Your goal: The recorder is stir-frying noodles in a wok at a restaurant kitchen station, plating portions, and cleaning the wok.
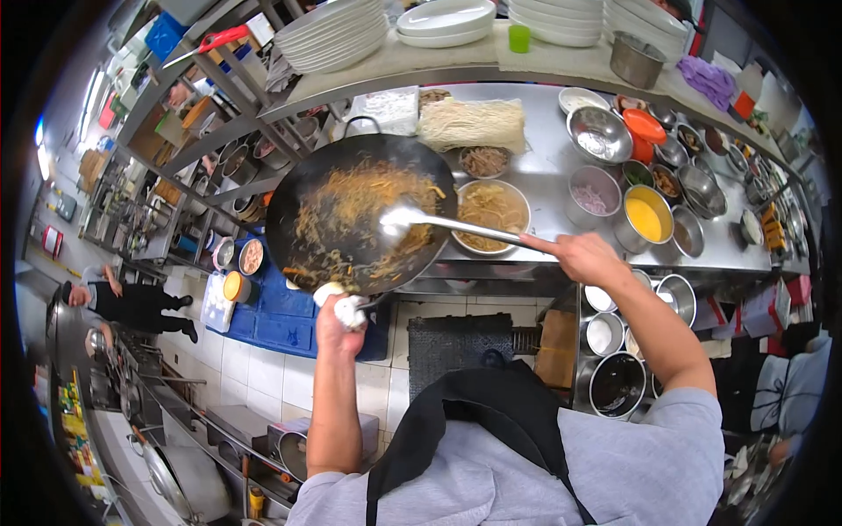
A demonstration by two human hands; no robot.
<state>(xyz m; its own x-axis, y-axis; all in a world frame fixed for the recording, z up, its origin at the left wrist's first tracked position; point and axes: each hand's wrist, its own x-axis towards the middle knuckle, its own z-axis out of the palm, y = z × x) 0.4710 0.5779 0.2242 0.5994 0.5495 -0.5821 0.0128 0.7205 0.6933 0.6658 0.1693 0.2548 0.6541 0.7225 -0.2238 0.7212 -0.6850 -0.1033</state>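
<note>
A large black wok (283,217) holds fried noodles (348,197) mixed with darker shreds, and a little steam hangs over it. My left hand (339,332) grips the wok's near handle through a folded white cloth (350,312). In my right hand (585,260) is the long handle of a metal wok ladle (473,230). Its bright head lies over the noodles at the wok's right side. Just right of the wok's rim stands a round bowl of noodles (493,217) in liquid. Behind that bowl is a smaller bowl of shredded meat (485,161).
A block of pale dried noodles (472,123) lies behind the wok. Metal pots, one with yellow liquid (644,217), crowd the steel counter's right side. Stacked white plates (332,36) line the shelf above. At left are a blue crate (276,315) and a person in an apron (131,306).
</note>
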